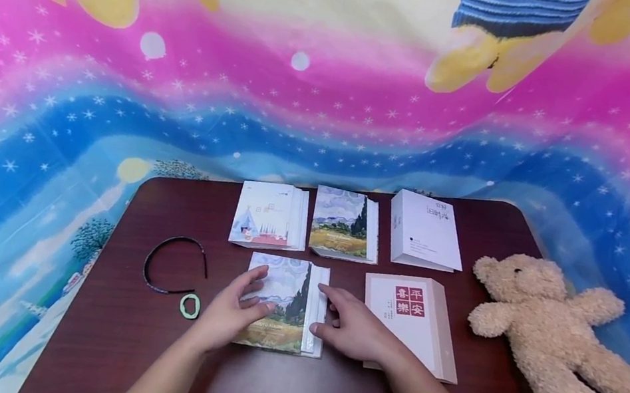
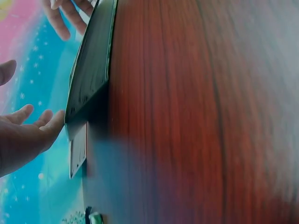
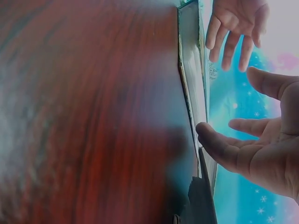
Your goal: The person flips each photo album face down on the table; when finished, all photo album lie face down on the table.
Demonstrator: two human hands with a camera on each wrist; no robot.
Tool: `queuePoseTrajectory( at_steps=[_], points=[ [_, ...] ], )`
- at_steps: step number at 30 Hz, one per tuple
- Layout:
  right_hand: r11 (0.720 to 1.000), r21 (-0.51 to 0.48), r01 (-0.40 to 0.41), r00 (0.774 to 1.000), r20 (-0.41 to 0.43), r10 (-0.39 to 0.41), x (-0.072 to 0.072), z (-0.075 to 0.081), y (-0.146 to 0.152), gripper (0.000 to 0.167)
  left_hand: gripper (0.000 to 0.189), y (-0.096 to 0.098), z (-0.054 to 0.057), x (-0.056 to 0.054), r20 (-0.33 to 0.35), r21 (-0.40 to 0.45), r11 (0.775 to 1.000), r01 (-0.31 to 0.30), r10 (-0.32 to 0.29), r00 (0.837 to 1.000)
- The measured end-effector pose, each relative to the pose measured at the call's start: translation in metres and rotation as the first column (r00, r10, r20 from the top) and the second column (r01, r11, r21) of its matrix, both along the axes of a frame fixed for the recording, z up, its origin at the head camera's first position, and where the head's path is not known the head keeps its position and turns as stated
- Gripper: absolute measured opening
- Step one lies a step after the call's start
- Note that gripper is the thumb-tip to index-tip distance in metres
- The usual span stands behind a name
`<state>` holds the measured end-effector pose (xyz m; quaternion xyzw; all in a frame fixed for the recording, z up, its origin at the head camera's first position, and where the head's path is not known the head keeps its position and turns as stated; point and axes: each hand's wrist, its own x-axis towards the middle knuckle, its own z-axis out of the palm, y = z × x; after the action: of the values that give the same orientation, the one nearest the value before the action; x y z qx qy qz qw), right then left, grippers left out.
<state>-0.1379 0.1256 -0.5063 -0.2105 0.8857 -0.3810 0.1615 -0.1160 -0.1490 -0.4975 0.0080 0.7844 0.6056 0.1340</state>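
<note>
A photo album [image 1: 278, 285] with a painted landscape cover lies closed near the middle of the table. My left hand [image 1: 229, 312] hovers over its left side, fingers spread and relaxed. At its right edge is my right hand [image 1: 357, 327], fingers loosely bent with nothing in them. In the left wrist view, a fingertip of the left hand [image 2: 28, 135] meets the edge of the album [image 2: 91, 65]; contact is hard to confirm. The right wrist view has the right hand [image 3: 266, 140] beside the album's page side [image 3: 190, 56], a fingertip close to it.
Behind stand a tent-picture album [image 1: 264, 216], a second landscape album [image 1: 341, 224] and a white album [image 1: 425, 229]. To the right lie an album with red characters [image 1: 406, 323] and a teddy bear [image 1: 549, 337]. A headband [image 1: 147, 263] and green ring [image 1: 189, 306] are at left.
</note>
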Motion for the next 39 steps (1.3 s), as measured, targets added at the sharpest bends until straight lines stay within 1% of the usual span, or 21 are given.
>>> queuePoseTrajectory(
  at_steps=[3, 5, 10, 13, 18, 22, 26, 29, 32, 36, 39],
  points=[
    [1.0, -0.024, -0.006, 1.0, 0.022, 0.006, -0.002, 0.001, -0.003, 0.08, 0.076, -0.01, -0.001, 0.002, 0.003, -0.01, 1.0, -0.026, 0.026, 1.0],
    [0.999, -0.047, -0.005, 0.999, 0.054, 0.008, -0.002, 0.001, -0.004, 0.082, 0.076, -0.016, -0.001, 0.002, 0.005, -0.014, 0.999, -0.029, 0.029, 1.0],
    [0.997, -0.076, -0.001, 0.993, 0.118, 0.01, -0.002, -0.002, -0.007, 0.097, 0.076, -0.026, -0.005, 0.005, -0.007, -0.011, 0.999, -0.054, 0.053, 0.999],
    [0.998, -0.068, 0.001, 0.992, 0.126, 0.008, -0.003, -0.003, -0.006, 0.102, 0.076, -0.029, -0.01, 0.006, -0.001, 0.008, 0.998, -0.061, 0.061, 0.998],
    [0.995, -0.097, 0.003, 0.99, 0.139, 0.011, -0.004, -0.006, -0.005, 0.102, 0.077, -0.029, -0.02, 0.008, 0.048, 0.021, 0.998, -0.062, 0.061, 0.997],
    [0.994, -0.111, -0.004, 0.988, 0.15, 0.02, -0.005, -0.007, -0.006, 0.101, 0.077, -0.027, -0.023, 0.008, 0.059, 0.021, 0.998, -0.067, 0.066, 0.996],
    [0.993, -0.117, -0.004, 0.987, 0.16, 0.023, -0.005, -0.007, -0.006, 0.101, 0.076, -0.024, -0.021, 0.007, 0.065, 0.028, 0.997, -0.068, 0.066, 0.996],
    [0.994, -0.111, -0.006, 0.988, 0.153, 0.023, -0.005, -0.006, -0.007, 0.1, 0.075, -0.022, -0.019, 0.006, 0.06, 0.02, 0.998, -0.059, 0.058, 0.997],
    [0.995, -0.099, -0.01, 0.991, 0.134, 0.023, -0.005, -0.006, -0.008, 0.098, 0.075, -0.02, -0.016, 0.005, 0.047, 0.005, 0.999, -0.049, 0.048, 0.998],
    [0.995, -0.1, -0.011, 0.991, 0.135, 0.024, -0.006, -0.006, -0.008, 0.097, 0.076, -0.016, -0.012, 0.004, 0.027, -0.009, 0.999, -0.051, 0.051, 0.998],
    [0.996, -0.09, -0.012, 0.991, 0.129, 0.023, -0.006, -0.007, -0.008, 0.098, 0.076, -0.013, -0.008, 0.004, 0.008, -0.036, 0.998, -0.049, 0.049, 0.999]
  ],
)
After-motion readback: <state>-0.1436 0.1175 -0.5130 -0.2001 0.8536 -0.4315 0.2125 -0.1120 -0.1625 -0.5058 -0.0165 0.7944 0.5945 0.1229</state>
